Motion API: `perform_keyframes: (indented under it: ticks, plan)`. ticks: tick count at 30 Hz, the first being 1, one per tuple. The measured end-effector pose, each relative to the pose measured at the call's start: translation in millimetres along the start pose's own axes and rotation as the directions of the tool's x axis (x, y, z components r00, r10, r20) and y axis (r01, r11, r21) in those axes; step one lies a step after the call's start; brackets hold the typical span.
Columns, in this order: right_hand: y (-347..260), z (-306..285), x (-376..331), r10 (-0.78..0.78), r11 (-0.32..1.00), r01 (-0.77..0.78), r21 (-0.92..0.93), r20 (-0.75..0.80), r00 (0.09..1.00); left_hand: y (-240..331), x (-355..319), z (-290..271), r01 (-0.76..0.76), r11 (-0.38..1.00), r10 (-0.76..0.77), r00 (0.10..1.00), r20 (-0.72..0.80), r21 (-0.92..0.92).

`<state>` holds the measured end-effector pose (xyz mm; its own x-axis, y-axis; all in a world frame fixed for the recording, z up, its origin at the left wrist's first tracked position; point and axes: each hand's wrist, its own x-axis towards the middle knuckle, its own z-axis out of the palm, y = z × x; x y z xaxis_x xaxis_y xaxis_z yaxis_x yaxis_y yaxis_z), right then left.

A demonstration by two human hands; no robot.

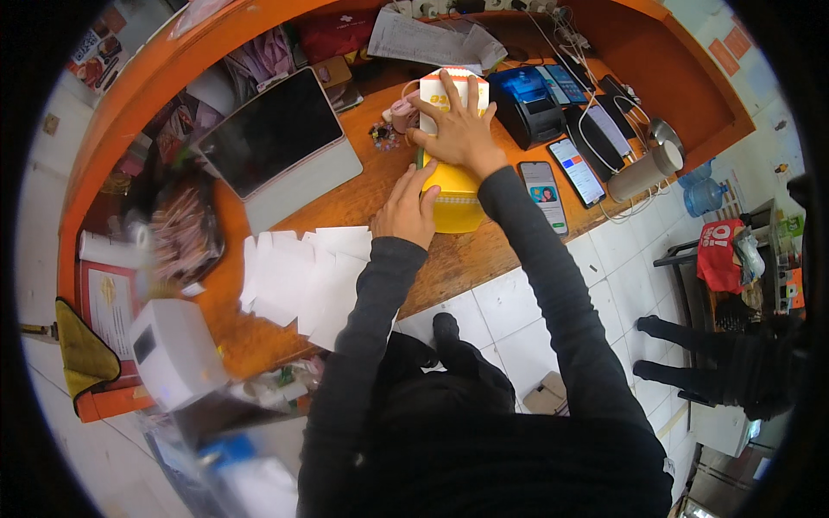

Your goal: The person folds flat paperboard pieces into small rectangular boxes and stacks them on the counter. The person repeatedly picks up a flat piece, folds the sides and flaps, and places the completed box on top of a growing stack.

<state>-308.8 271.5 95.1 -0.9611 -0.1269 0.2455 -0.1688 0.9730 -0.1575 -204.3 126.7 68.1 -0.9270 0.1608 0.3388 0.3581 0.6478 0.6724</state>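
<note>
Two hands are working at the middle of an orange-rimmed wooden counter [484, 250], both coming out of dark grey sleeves. The right hand [460, 129] is lying flat, fingers spread wide, on top of a white box with orange print [436, 91], pressing down on it. That box is sitting on, or just behind, a yellow box [455, 200] that is standing on the counter close to its front edge; the view is too bent to say which. The left hand [408, 210] is resting against the yellow box's left side, its fingers curled together around the near corner, thumb side up. Left of the hands, a spread of white paper slips [298, 276] is lying across the wood, and beyond them a tablet [272, 129] is leaning in a grey stand. Right of the yellow box, two phones [543, 195] are lying face up with lit screens, one just beside the box, the other a little farther off. Behind them a small black printer with a blue lid [528, 108] is standing near the back wall, and a grey cylinder [646, 171] is lying on its side at the counter's right end, among white cables.
</note>
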Motion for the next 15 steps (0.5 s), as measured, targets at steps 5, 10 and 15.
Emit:
perform_keyframes:
  ticks: [5,10,15]
  plan:
    - [24,10,57,-0.051,0.985,-0.062,0.159,0.621,0.782,1,5,5,0.024,0.999,-0.024,1.0,-0.008,0.032]
    - [47,36,74,-0.164,0.91,-0.208,0.359,0.771,0.615,1,10,14,0.103,0.994,-0.104,0.994,0.036,0.035]
    - [58,52,84,-0.217,0.955,-0.056,0.293,0.812,0.542,-2,14,24,0.104,0.994,-0.105,0.994,0.022,0.034]
